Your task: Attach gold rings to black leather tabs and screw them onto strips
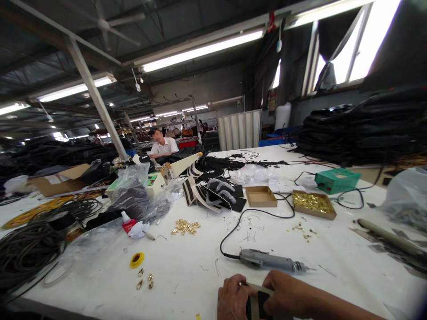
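Observation:
At the front edge of the table, my left hand [231, 298] grips a black piece with a beige stripe [255, 307] from its left side. On the other side of it is my right hand [283, 294], fingers bent down on the same piece. Much of the piece is hidden under the hands and by the frame's lower edge. Just beyond my hands lies a grey electric screwdriver [270, 260], its bit pointing right and its black cord [222, 242] running back. Gold metal clasps [140, 283] and a yellow tape roll [137, 260] lie to the left.
A pile of small gold fittings [185, 227] sits mid-table. Behind are an open cardboard box [262, 197], a box of gold pieces [313, 203], a green power unit [338, 180] and striped pieces [200, 195]. Cord coils [30, 253] crowd the left. A person [163, 146] sits across.

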Demonstrator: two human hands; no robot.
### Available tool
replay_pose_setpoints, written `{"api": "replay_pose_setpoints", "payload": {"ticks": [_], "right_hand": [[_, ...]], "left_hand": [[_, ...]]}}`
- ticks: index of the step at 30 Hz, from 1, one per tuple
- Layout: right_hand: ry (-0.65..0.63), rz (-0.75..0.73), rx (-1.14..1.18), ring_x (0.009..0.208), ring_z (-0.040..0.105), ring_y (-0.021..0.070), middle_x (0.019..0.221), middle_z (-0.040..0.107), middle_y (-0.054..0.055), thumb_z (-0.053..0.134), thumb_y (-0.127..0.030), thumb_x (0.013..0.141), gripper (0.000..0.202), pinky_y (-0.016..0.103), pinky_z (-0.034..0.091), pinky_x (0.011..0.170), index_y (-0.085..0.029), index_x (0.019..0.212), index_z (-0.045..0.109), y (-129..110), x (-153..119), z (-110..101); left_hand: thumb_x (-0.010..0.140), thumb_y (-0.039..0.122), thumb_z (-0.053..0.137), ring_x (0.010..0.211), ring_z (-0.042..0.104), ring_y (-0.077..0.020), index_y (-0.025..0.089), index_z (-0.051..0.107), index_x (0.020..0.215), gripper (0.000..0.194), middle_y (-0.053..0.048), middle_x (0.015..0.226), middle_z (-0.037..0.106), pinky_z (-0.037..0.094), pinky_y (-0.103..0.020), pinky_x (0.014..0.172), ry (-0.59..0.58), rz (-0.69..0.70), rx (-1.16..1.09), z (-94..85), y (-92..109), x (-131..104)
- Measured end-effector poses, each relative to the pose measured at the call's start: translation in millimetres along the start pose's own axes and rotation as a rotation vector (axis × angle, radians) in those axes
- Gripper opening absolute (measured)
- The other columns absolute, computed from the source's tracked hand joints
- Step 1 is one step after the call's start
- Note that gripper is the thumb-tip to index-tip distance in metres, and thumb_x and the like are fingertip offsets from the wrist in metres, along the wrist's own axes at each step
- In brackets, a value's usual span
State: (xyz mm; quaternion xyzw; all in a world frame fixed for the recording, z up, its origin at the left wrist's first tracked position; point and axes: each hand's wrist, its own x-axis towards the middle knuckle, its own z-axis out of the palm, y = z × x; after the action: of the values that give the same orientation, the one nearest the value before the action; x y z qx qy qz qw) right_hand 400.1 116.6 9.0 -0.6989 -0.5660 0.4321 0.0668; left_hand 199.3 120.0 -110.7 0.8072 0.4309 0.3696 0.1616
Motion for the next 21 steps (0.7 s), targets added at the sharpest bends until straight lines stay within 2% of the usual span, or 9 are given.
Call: {"api": "replay_pose_setpoints", "payload": {"ticks": [5, 10, 15, 21], "right_hand": [[-0.007, -0.012, -0.037, 0.077, 0.067, 0.022, 0.069, 0.067, -0.001, 0.068, -0.025, 0.055, 0.024, 0.029, 0.038, 0.06, -0.018, 0.078, 0.072, 0, 3, 3], [0.062, 0.008, -0.031, 0.088, 0.07, 0.0255, 0.084, 0.074, 0.003, 0.071, -0.026, 0.055, 0.04, 0.029, 0.041, 0.065, -0.017, 0.094, 0.073, 0, 1, 4], [0.057, -0.037, -0.056, 0.088, 0.069, 0.0264, 0.087, 0.074, 0.003, 0.071, -0.023, 0.053, 0.039, 0.029, 0.039, 0.06, -0.019, 0.092, 0.071, 2, 3, 5], [0.092, -0.083, -0.08, 0.087, 0.068, 0.0249, 0.089, 0.073, 0.003, 0.074, -0.024, 0.055, 0.036, 0.027, 0.038, 0.059, -0.02, 0.09, 0.069, 7, 12, 8]], "left_hand": [[0.04, 0.042, 0.103, 0.112, 0.065, -0.0331, 0.029, 0.078, 0.099, 0.066, -0.007, 0.123, 0.068, 0.053, -0.044, 0.088, -0.133, -0.078, -0.004, -3.1, -1, 7], [0.042, 0.043, 0.101, 0.117, 0.062, -0.0347, 0.029, 0.078, 0.102, 0.065, -0.007, 0.124, 0.067, 0.051, -0.046, 0.091, -0.212, -0.138, -0.042, -1.8, -4, 10], [0.043, 0.044, 0.099, 0.118, 0.059, -0.0357, 0.029, 0.079, 0.102, 0.065, -0.007, 0.123, 0.067, 0.048, -0.047, 0.093, -0.292, -0.167, -0.06, -2.0, -5, 14], [0.048, 0.029, 0.095, 0.115, 0.061, -0.031, 0.03, 0.081, 0.093, 0.047, -0.004, 0.119, 0.069, 0.047, -0.043, 0.093, -0.211, -0.18, -0.067, -12.2, 11, 16]]}}
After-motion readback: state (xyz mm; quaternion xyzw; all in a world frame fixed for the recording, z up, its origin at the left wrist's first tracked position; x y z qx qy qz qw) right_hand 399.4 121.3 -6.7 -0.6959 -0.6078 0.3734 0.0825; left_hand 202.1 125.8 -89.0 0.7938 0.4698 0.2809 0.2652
